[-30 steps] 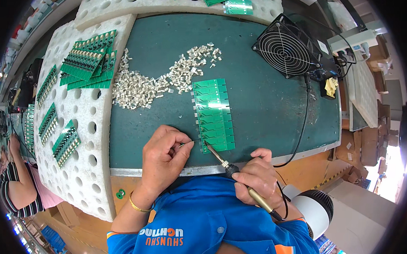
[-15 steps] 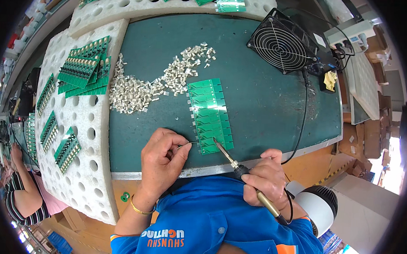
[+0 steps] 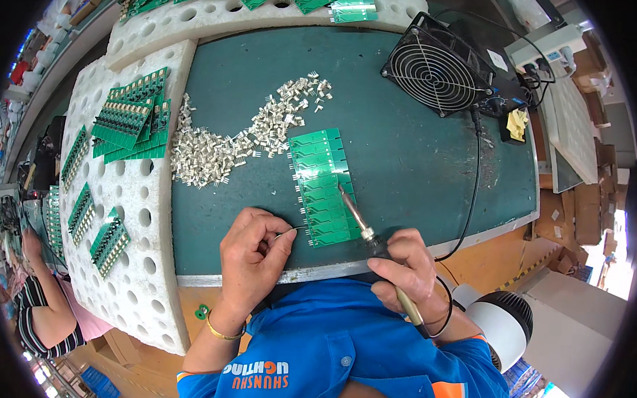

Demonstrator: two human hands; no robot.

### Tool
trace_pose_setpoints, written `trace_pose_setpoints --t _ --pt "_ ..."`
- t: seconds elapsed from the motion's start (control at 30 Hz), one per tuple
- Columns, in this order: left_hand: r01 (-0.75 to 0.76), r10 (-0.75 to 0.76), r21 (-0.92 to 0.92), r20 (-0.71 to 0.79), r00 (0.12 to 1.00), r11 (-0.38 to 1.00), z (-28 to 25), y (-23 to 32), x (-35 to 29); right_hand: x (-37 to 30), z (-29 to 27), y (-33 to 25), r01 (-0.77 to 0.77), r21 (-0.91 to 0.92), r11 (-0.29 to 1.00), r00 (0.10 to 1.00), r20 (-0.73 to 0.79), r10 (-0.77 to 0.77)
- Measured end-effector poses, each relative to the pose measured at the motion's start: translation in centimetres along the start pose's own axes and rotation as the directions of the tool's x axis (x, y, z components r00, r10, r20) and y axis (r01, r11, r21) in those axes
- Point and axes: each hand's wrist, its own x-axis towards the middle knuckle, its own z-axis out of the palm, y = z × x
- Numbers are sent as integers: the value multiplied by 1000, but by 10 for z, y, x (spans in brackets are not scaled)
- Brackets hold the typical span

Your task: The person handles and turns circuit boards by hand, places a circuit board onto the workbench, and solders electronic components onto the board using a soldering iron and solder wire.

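Note:
A green circuit board panel (image 3: 325,199) lies on the dark green work mat, small white connectors with pins along its left edge. My right hand (image 3: 406,269) grips a soldering iron (image 3: 357,216), its tip over the right part of the panel; whether it touches cannot be made out. My left hand (image 3: 255,256) is closed in a pinch beside the panel's lower left corner. From its fingertips a thin solder wire (image 3: 300,228) points toward the panel's edge. Beyond the left hand lies a heap of loose white connectors (image 3: 211,157).
A black fan (image 3: 438,73) stands at the back right, its cable running down the mat. Left, a white foam board with holes (image 3: 138,249) bears stacked populated circuit boards (image 3: 128,119). More boards lie on foam at the back. Another person's arm (image 3: 48,298) shows far left.
The soldering iron's tip has moved away from me, up along the panel. My left hand keeps its pinch on the solder wire. The whole view has shifted slightly.

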Motion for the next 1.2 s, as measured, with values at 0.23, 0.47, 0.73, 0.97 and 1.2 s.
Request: trace_pose_setpoints --t 0.23,0.47,0.73,0.97,1.2 --pt "11 -12 -18 -29 1000 1000 1 0 -1 11 21 3 -16 -114 993 999 -46 11" --pt "26 -25 -34 7 1000 999 -1 2 1 16 27 2 -39 -162 986 999 25 43" --pt "185 -181 -81 50 982 979 -2 9 -4 13 28 3 -86 -166 982 995 44 94" --pt "299 -278 -162 140 950 940 7 15 -17 10 29 5 -90 -144 986 995 23 94" --pt "448 -381 -329 249 890 831 6 17 -13 10 19 3 -60 23 998 997 -40 61"
